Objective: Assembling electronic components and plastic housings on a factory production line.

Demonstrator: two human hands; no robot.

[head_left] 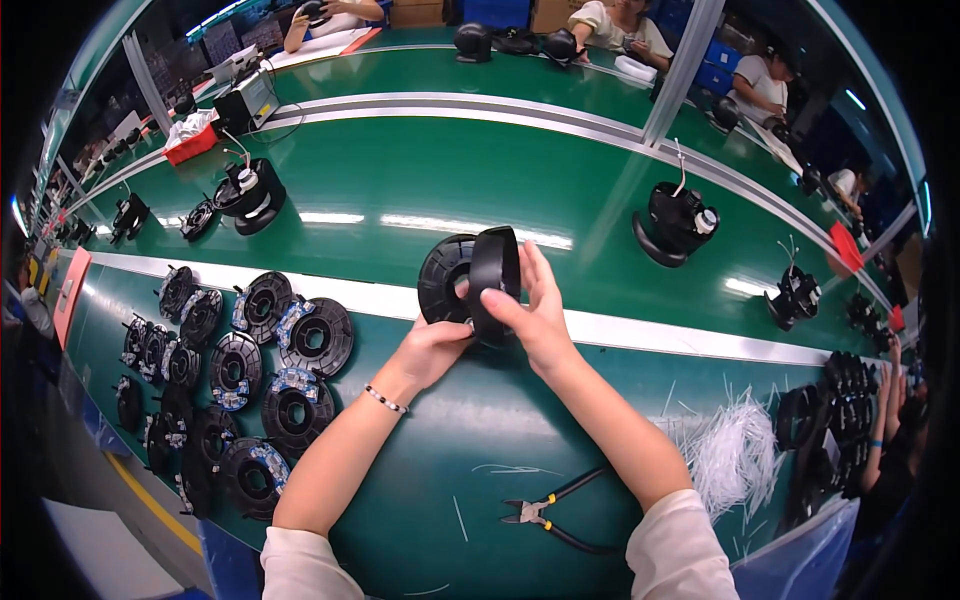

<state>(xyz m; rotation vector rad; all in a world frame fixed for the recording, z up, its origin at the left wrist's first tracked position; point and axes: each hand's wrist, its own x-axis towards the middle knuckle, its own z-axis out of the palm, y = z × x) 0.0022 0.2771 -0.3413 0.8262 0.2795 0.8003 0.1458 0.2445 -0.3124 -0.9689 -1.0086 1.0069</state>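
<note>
My left hand (pixel 432 352) is closed on the lower edge of a black round ribbed base (pixel 440 278), held tilted above the near edge of the green belt. My right hand (pixel 537 312) grips a smooth black curved housing (pixel 493 275), thumb on its near face and fingers behind it. The two black parts touch or overlap; whether they are joined I cannot tell. Below my hands, cutting pliers (pixel 535 512) with black and yellow handles lie spread on the green worktable (pixel 430 470). A few thin white strips (pixel 515 469) lie beside them.
Several black discs with blue circuit boards (pixel 298 410) cover the table's left. A heap of white cable-tie offcuts (pixel 735 455) lies right, near stacked black parts (pixel 800 415). Black assemblies (pixel 678 220) stand on the green belt (pixel 400 160). Other people (pixel 625 30) work beyond.
</note>
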